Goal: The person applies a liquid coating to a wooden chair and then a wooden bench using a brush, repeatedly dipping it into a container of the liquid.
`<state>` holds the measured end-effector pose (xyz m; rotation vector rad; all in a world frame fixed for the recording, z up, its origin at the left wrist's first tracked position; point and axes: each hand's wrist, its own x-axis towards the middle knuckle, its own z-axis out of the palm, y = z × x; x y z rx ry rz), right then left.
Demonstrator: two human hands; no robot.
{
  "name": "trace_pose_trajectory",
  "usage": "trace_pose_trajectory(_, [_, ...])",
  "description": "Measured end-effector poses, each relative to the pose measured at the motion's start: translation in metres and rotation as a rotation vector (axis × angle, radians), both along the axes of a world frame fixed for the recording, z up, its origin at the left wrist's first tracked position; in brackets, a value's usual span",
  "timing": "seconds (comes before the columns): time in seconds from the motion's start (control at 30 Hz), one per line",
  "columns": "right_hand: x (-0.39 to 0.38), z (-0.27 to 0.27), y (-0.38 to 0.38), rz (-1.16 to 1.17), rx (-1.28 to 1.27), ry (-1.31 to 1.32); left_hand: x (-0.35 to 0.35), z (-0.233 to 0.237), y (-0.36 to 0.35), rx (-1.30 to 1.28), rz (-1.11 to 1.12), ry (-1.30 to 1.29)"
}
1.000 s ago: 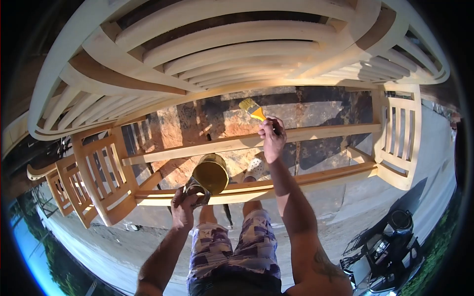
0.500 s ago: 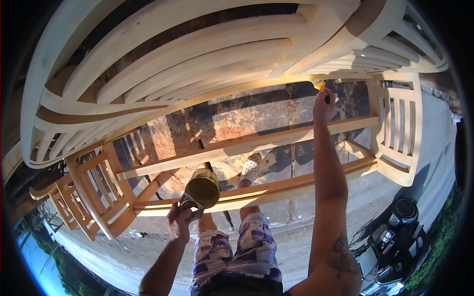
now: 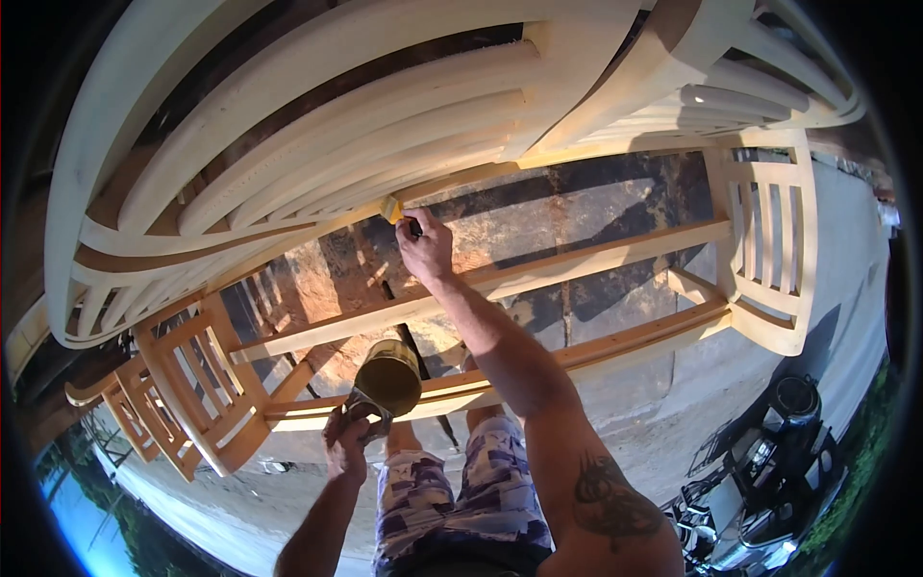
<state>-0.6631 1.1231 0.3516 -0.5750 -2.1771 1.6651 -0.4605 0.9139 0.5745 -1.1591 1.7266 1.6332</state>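
Observation:
My right hand (image 3: 426,246) is closed round the handle of a paintbrush (image 3: 391,209). Its bristles touch the lower rail (image 3: 351,217) of a wooden bench back, left of the middle. In my left hand (image 3: 347,440), low in front of me, is a metal paint can (image 3: 389,377) with a dark opening, gripped at its side. The can hangs over the front rail (image 3: 596,351) of the bench frame. Tall curved slats of the bench back (image 3: 385,125) rise beyond my right hand. What is inside the can is too dark to make out.
A long middle rail (image 3: 596,255) crosses the open seat frame. Slatted armrest sides stand at the right (image 3: 769,236) and left (image 3: 197,385). Stained dark sheeting (image 3: 519,226) covers the ground below. A black vehicle (image 3: 769,462) is at the lower right.
My right hand has swept the brush left along the lower back rail, from near the right end to left of the middle. The can in my left hand has moved slightly left and down.

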Motion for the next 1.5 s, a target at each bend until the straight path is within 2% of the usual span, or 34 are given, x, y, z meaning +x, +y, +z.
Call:
trace_pose_trajectory(0.07, [-0.004, -0.008, 0.034, -0.063, -0.118, 0.017, -0.001, -0.002, -0.004, -0.008, -0.022, 0.008])
trace_pose_trajectory(0.1, [-0.001, -0.019, 0.069, -0.112, -0.034, 0.096, 0.000, -0.003, -0.006, -0.016, -0.024, 0.005])
trace_pose_trajectory(0.13, [0.004, -0.030, 0.111, -0.098, -0.052, 0.086, -0.001, -0.005, -0.004, -0.024, -0.022, 0.003])
trace_pose_trajectory(0.17, [0.011, -0.052, 0.159, -0.080, -0.319, 0.063, -0.006, -0.001, 0.004, -0.018, -0.010, -0.010])
trace_pose_trajectory(0.23, [0.018, -0.058, 0.259, -0.235, -0.142, -0.092, -0.003, -0.007, 0.004, -0.039, -0.015, -0.005])
trace_pose_trajectory(0.27, [0.021, -0.023, 0.302, -0.303, 0.057, -0.298, -0.002, -0.010, 0.004, -0.051, -0.017, -0.004])
trace_pose_trajectory(0.33, [0.021, -0.033, 0.385, -0.467, 0.288, -0.355, -0.001, -0.014, 0.007, -0.036, -0.013, -0.016])
trace_pose_trajectory(0.4, [0.023, -0.015, 0.426, -0.553, 0.577, -0.366, 0.001, -0.016, 0.011, -0.025, -0.013, -0.020])
trace_pose_trajectory(0.5, [0.021, -0.009, 0.433, -0.487, 0.810, -0.171, -0.001, -0.018, 0.021, 0.006, -0.024, -0.021])
trace_pose_trajectory(0.57, [0.018, -0.022, 0.398, -0.337, 0.807, -0.147, -0.002, -0.015, 0.028, 0.028, -0.030, -0.040])
trace_pose_trajectory(0.63, [0.018, -0.023, 0.336, -0.277, 0.517, -0.119, -0.002, -0.016, 0.033, -0.001, -0.044, -0.044])
trace_pose_trajectory(0.67, [0.016, -0.046, 0.308, -0.259, 0.505, -0.064, -0.003, -0.016, 0.035, -0.017, -0.052, -0.046])
trace_pose_trajectory(0.7, [0.017, -0.068, 0.276, -0.225, 0.341, 0.039, -0.004, -0.015, 0.037, -0.010, -0.056, -0.042])
trace_pose_trajectory(0.77, [0.023, -0.058, 0.247, -0.178, -0.085, 0.103, -0.009, -0.013, 0.041, 0.002, -0.063, -0.033])
trace_pose_trajectory(0.83, [0.031, -0.031, 0.245, -0.145, -0.604, 0.021, -0.009, -0.014, 0.039, -0.005, -0.067, -0.020])
trace_pose_trajectory(1.0, [0.033, -0.013, 0.360, -0.468, -0.448, -0.230, -0.014, -0.011, 0.047, -0.043, -0.024, -0.020])
trace_pose_trajectory(1.07, [0.031, -0.027, 0.414, -0.610, -0.212, -0.245, -0.011, -0.014, 0.044, -0.026, -0.028, -0.017])
trace_pose_trajectory(1.17, [0.029, -0.018, 0.433, -0.768, 0.544, -0.220, -0.006, -0.020, 0.043, -0.011, -0.047, -0.009])
trace_pose_trajectory(1.27, [0.027, -0.021, 0.390, -0.600, 0.329, -0.249, -0.007, -0.014, 0.054, -0.008, -0.076, -0.031])
trace_pose_trajectory(1.4, [0.039, -0.019, 0.271, -0.229, 0.258, -0.205, -0.001, -0.018, 0.055, -0.011, -0.066, -0.022])
trace_pose_trajectory(1.43, [0.042, -0.039, 0.250, -0.165, -0.001, -0.104, 0.001, -0.019, 0.053, -0.033, -0.054, -0.024])
trace_pose_trajectory(1.47, [0.042, -0.035, 0.235, -0.100, -0.258, -0.002, 0.002, -0.018, 0.051, -0.055, -0.041, -0.027])
trace_pose_trajectory(1.5, [0.045, -0.028, 0.235, -0.178, -0.307, -0.007, 0.003, -0.016, 0.050, -0.054, -0.042, -0.026])
